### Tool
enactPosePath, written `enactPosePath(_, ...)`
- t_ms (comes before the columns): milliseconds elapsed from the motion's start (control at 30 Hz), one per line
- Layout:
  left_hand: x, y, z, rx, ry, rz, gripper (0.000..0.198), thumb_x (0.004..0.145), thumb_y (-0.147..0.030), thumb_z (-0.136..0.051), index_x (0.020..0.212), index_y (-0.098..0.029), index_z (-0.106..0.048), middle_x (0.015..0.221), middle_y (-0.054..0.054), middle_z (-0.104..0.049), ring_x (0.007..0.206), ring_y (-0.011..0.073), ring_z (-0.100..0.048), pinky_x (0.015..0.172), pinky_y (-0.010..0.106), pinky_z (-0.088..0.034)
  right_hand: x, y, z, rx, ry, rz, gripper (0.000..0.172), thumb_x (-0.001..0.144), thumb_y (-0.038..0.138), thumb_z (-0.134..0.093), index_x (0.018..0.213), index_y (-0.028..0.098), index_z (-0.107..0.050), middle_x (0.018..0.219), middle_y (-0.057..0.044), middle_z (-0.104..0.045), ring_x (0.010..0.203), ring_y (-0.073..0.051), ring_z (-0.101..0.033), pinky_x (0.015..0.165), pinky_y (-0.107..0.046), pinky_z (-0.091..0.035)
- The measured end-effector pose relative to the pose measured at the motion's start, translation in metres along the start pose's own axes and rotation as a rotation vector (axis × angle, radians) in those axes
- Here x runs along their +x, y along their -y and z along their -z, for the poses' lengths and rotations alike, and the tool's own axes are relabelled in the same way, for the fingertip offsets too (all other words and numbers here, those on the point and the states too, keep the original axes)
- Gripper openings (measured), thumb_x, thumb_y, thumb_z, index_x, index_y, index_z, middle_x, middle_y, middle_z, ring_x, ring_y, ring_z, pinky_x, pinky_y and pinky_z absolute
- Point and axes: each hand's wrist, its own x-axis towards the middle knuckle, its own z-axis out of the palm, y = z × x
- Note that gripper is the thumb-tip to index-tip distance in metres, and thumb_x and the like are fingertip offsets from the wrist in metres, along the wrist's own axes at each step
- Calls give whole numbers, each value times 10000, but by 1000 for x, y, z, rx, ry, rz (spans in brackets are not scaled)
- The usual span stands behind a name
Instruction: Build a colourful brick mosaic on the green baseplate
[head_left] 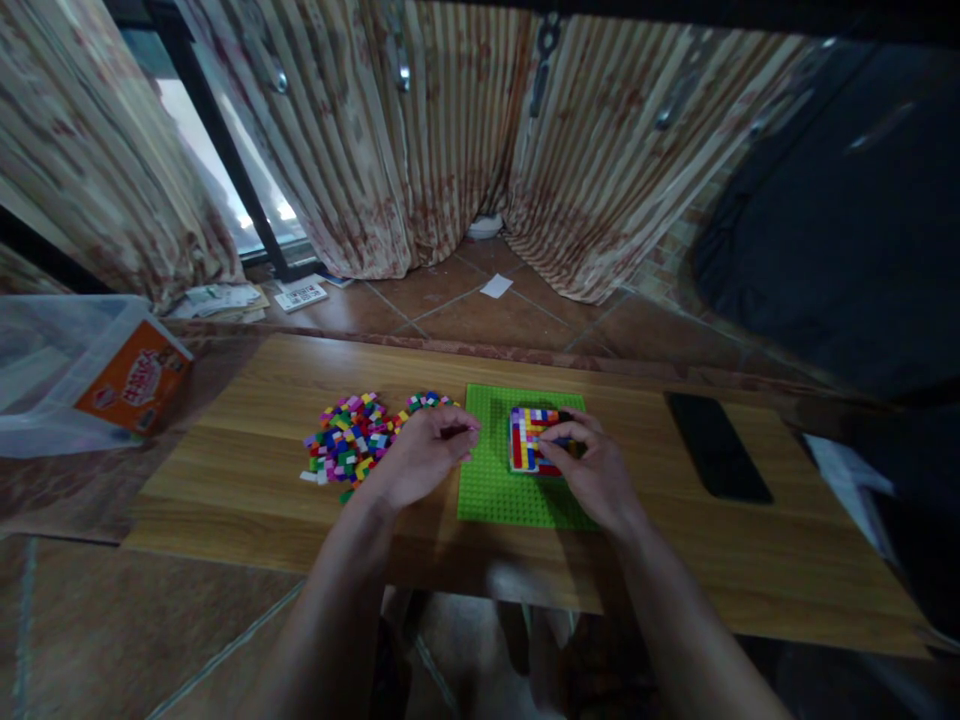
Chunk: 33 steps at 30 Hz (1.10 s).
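A green studded baseplate lies on the wooden table. On it stands a block of multicoloured bricks with red, yellow, white and blue rows. My right hand is over the right part of this block, its thumb and index finger pinched at the top; whatever they hold is too small to make out. My left hand hovers by the plate's left edge, fingers curled together, and its contents are hidden. Left of it, a pile of small loose bricks in many colours is spread on the wood.
A black phone lies on the table at the right. A clear plastic bin with an orange label is at the far left. Curtains hang behind, above a tiled floor with papers.
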Motion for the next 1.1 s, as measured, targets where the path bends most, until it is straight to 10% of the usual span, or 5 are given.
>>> enactPosePath(1100,2,2,-15,138,93,-133,107,758,-245,-606,807,-156,-641,732,-5,-610,678,117,-513,640,235,-395,1,-2,-1,-42,-17,30,140,705,384,-704,766,258,-723,1170,-64,-594,1146,-260,-555,1008,-456,-394)
